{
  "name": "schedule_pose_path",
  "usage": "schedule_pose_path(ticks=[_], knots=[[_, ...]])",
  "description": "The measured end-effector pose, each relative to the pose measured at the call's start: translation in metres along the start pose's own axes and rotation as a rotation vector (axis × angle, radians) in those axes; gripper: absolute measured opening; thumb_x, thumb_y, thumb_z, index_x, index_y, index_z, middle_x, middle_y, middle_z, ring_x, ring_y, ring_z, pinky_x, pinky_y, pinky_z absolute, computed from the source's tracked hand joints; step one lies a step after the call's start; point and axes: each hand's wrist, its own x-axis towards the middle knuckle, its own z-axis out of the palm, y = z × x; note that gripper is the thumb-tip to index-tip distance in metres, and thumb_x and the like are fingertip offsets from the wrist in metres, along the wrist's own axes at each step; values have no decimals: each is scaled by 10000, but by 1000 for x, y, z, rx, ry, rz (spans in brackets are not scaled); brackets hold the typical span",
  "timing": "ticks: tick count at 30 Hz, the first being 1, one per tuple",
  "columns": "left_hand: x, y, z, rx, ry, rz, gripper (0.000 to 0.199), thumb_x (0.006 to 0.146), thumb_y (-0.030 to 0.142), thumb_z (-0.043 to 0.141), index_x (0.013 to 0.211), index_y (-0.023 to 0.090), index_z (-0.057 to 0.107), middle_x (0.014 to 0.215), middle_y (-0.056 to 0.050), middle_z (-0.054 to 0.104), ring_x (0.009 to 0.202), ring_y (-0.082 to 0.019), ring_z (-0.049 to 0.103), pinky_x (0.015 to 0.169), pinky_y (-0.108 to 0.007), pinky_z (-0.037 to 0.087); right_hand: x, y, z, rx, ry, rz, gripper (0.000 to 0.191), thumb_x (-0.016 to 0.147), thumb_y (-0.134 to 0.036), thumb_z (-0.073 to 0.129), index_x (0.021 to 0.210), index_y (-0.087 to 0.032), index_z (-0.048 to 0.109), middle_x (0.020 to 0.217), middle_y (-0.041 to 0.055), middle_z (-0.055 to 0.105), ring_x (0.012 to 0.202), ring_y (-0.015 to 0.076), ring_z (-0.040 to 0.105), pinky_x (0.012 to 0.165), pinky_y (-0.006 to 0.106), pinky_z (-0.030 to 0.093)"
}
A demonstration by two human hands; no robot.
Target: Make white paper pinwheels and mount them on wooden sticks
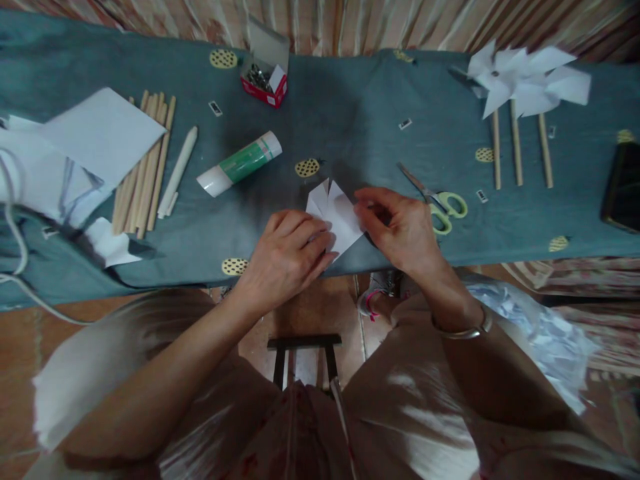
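A small white paper square (pixel 343 217) with cuts running in from its corners is at the table's front edge. My left hand (pixel 290 250) lies over its left side, with bent fingers holding the sheet. My right hand (pixel 397 223) pinches at the paper's right corner, thumb against forefinger. Just beyond the right hand are scissors (pixel 443 205) with light green handles, their blades pointing away to the left. A glue stick (pixel 245 162) with a green label lies to the left of the paper. Part of the square is hidden under my left fingers.
Wooden sticks (pixel 145 170), a white pen (pixel 179 170) and white paper sheets (pixel 107 130) lie at the left. An open red box (pixel 265 83) of small metal pieces stands at the back. Paper pinwheels (pixel 530 80) on sticks and a phone (pixel 623 190) are at the right.
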Motion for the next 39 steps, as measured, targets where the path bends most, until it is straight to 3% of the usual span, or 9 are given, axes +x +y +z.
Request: schedule_pose_path(ticks=[4,9,17,22,27,33,36,39], knots=[[2,10,4,0,-38,49,302,967,426,611,1073,152,682,1096,-97,727,1044,-274,620,923,-454,464,-2,-3,1,5,-1,16,265,932,-333,564,1088,-203,733,940,40,796,767,203,728,763,367,597],[6,16,5,23,-74,47,229,970,342,603,1055,148,689,1041,-89,720,1005,-266,599,893,-441,450,-2,-3,-1,-4,14,20,254,924,-314,571,1084,-215,742,948,36,795,779,207,730,776,374,592],[3,15,1,108,22,115,171,1017,178,519,985,152,686,962,-40,745,904,-201,615,854,-382,454,-10,-6,-12,-19,54,10,218,935,-311,590,1022,-209,762,814,30,773,695,201,698,684,350,557],[-3,8,-1,152,45,134,157,1008,142,530,1020,132,686,933,-37,751,854,-195,623,850,-376,461,-19,-10,-13,11,-17,-111,192,918,-224,585,1019,-202,748,878,41,775,749,195,696,755,358,562],[-6,4,1,161,70,127,163,998,121,536,1060,121,686,914,-42,748,827,-195,628,842,-375,470,-26,-5,-9,12,-81,-267,317,870,-80,506,1073,-168,734,1007,88,779,935,220,704,884,387,556],[-8,2,2,124,65,69,173,1001,139,527,1076,132,683,907,-46,741,824,-199,629,826,-370,472,-28,2,-9,162,-165,-139,420,801,-35,518,1100,-231,739,1055,36,758,968,198,701,904,377,557],[-9,1,1,122,56,51,174,1006,152,521,1065,143,684,908,-40,737,823,-195,630,836,-364,469,-27,2,-10,280,-187,-73,348,819,-66,596,1067,-253,754,1040,20,763,925,178,705,860,354,573],[-10,1,0,89,54,56,179,1005,154,522,1078,147,685,930,-50,737,862,-199,638,864,-375,465,-26,2,-10,376,-169,-70,215,837,-123,676,966,-266,775,1074,20,769,1013,190,707,928,383,573]])
